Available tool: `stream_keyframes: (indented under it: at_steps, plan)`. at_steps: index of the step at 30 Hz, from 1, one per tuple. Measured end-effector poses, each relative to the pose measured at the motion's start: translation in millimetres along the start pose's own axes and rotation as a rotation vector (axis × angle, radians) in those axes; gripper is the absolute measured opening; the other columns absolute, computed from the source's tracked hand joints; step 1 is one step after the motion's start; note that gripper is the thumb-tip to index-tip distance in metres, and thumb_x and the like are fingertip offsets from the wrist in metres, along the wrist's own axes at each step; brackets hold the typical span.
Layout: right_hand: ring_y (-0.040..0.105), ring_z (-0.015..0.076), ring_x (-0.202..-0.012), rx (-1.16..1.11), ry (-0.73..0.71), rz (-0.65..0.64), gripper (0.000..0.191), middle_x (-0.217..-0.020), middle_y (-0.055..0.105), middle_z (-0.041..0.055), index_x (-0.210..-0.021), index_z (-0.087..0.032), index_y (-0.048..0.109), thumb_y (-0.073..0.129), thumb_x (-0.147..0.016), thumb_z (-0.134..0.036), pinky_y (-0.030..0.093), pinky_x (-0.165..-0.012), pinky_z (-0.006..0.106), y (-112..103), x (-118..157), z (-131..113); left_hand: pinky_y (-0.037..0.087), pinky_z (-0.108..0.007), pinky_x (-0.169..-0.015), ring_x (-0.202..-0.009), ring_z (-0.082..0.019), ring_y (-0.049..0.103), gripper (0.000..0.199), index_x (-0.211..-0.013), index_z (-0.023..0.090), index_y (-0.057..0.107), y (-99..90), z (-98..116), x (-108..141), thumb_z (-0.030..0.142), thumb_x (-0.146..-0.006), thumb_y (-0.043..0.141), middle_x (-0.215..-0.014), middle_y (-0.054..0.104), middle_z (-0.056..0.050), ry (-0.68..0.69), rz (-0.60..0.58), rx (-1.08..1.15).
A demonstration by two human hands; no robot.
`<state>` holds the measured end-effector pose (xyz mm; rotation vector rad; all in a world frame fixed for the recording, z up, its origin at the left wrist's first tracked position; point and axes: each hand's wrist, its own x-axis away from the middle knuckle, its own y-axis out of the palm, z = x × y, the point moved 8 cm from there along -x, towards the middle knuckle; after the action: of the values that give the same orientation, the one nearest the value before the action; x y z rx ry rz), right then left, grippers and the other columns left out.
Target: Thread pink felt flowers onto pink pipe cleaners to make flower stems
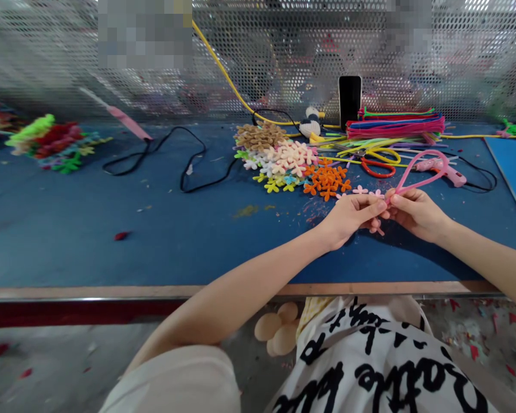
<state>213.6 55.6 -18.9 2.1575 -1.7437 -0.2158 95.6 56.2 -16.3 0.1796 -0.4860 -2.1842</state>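
Over the right part of the blue table, my left hand (355, 217) and my right hand (417, 212) meet, each pinching a pink pipe cleaner (425, 154). Its upper part bends into a loop that stands above my fingers, and a short end pokes out below them. Just behind my left hand lie small pale pink flower shapes (360, 190). A pile of orange fuzzy flowers (327, 179) sits to the left of those. Beyond my right hand rest scissors with red-orange and yellow handles (378, 167) and a pink glue gun (449, 171), partly behind the loop.
Bundled pipe cleaners (395, 126) lie at the back, near an upright phone (350, 100). Brown flowers (260, 136) and pale flowers (290, 158) are heaped left of them. A black cord (193, 186) runs toward a pink-handled tool (129, 122). Perforated metal (258, 63) closes the table's back.
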Motion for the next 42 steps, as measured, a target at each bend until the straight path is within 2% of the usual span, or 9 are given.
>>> stream_keyframes:
  at_steps: [5,10,14,18,20,23,27,35,42]
  plan:
    - [0.067,0.0115,-0.065,0.024,-0.006,0.021,0.037,-0.07,0.074,-0.0013,-0.075,-0.022,0.082,0.104,-0.052,-0.042,0.059,-0.069,0.027,-2.8,-0.5,0.5,0.047,-0.022,-0.051,-0.05,-0.005,0.054,0.047,-0.071,0.012,0.069,-0.5,2.5,1.5,0.049,-0.06,0.096,-0.068,0.068,0.001,-0.023,0.029,0.004]
    - [0.067,0.0124,-0.066,0.041,-0.001,-0.052,0.035,-0.073,0.073,-0.001,-0.076,-0.023,0.081,0.103,-0.055,-0.041,0.059,-0.068,0.029,4.6,1.0,2.5,0.047,-0.02,-0.049,-0.046,-0.005,0.054,0.038,-0.069,0.011,0.069,-2.6,-0.2,0.8,0.04,-0.061,0.093,-0.056,0.061,0.003,-0.057,0.03,0.003]
    - [0.065,0.0124,-0.067,0.079,-0.024,-0.028,0.034,-0.077,0.071,-0.0007,-0.07,-0.021,0.077,0.101,-0.057,-0.042,0.057,-0.068,0.03,1.8,0.8,1.6,0.047,-0.02,-0.048,-0.046,-0.005,0.054,0.024,-0.072,0.012,0.066,-2.3,-2.6,0.7,0.028,-0.074,0.083,-0.062,0.065,0.001,-0.087,0.029,-0.086]
    - [0.059,0.0105,-0.063,0.241,-0.14,0.099,0.031,-0.073,0.071,-0.0002,-0.072,-0.021,0.076,0.097,-0.063,-0.042,0.05,-0.064,0.026,-9.3,0.4,-10.5,0.046,-0.019,-0.048,-0.048,-0.004,0.054,0.011,-0.087,0.013,0.066,-14.0,14.4,4.0,0.021,-0.085,0.073,-0.075,0.065,0.002,0.066,0.182,-0.282]
    - [0.056,0.0106,-0.059,0.451,-0.225,0.134,0.026,-0.068,0.07,-0.0002,-0.071,-0.02,0.075,0.091,-0.068,-0.04,0.047,-0.061,0.026,-9.9,2.1,-19.2,0.045,-0.018,-0.047,-0.052,-0.003,0.056,0.026,-0.1,0.013,0.069,-18.2,21.3,6.1,0.025,-0.08,0.081,-0.091,0.069,-0.001,0.131,0.232,-0.331]
    - [0.059,0.0137,-0.06,0.773,-0.351,0.145,0.017,-0.069,0.071,0.0021,-0.072,-0.019,0.074,0.078,-0.075,-0.035,0.046,-0.061,0.028,-4.6,6.7,-27.8,0.048,-0.018,-0.051,-0.063,-0.007,0.061,0.055,-0.114,0.014,0.071,-15.9,22.1,5.8,0.034,-0.068,0.093,-0.102,0.073,-0.005,0.172,0.181,-0.349]
    - [0.064,0.0168,-0.066,0.998,-0.475,0.124,0.017,-0.076,0.076,0.0051,-0.078,-0.018,0.076,0.067,-0.081,-0.033,0.046,-0.063,0.029,3.7,12.5,-30.9,0.051,-0.019,-0.055,-0.068,-0.009,0.063,0.056,-0.112,0.014,0.075,-10.4,19.1,4.7,0.041,-0.067,0.094,-0.104,0.076,-0.008,0.215,0.105,-0.284]
    - [0.061,0.0172,-0.063,0.909,-0.356,0.085,0.031,-0.073,0.074,0.0054,-0.075,-0.019,0.074,0.072,-0.083,-0.048,0.046,-0.062,0.031,6.8,10.4,-25.1,0.056,-0.024,-0.069,-0.073,-0.011,0.069,0.051,-0.106,0.016,0.078,-15.3,19.2,2.2,0.047,-0.067,0.094,-0.1,0.081,-0.009,0.227,0.122,-0.128]
    - [0.071,0.0213,-0.07,0.751,-0.251,0.041,0.036,-0.079,0.077,0.0063,-0.077,-0.02,0.071,0.08,-0.078,-0.055,0.055,-0.069,0.035,4.9,7.8,-16.2,0.057,-0.027,-0.081,-0.078,-0.013,0.073,0.049,-0.098,0.016,0.079,-18.2,15.3,0.2,0.044,-0.062,0.097,-0.091,0.081,-0.006,0.167,0.132,-0.021]
